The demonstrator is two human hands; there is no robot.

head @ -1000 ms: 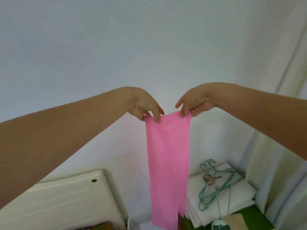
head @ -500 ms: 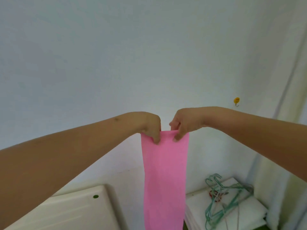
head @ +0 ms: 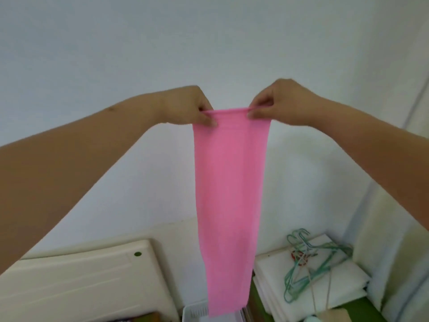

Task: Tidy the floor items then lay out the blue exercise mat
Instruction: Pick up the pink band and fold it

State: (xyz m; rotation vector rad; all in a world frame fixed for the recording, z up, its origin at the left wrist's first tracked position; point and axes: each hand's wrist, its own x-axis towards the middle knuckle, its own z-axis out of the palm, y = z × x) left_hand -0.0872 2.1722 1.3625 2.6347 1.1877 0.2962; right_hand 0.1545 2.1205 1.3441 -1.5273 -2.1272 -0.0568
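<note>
A long pink band of stretchy cloth [head: 228,194] hangs straight down in front of the white wall. My left hand [head: 189,105] pinches its top left corner. My right hand [head: 278,101] pinches the top right corner, so the upper edge is pulled taut between them at chest height. The band's lower end hangs over a white basket. No blue exercise mat shows in this view.
A cream plastic lid or panel [head: 81,282] leans at the lower left. A white slatted basket [head: 195,311] sits below the band. Teal wire hangers [head: 308,259] lie on a stack of white foam boards [head: 343,282] at lower right. Pale curtains [head: 394,228] hang at right.
My hands have moved apart, stretching the band's top edge wider. The view has tilted down a little, showing more of the floor items.
</note>
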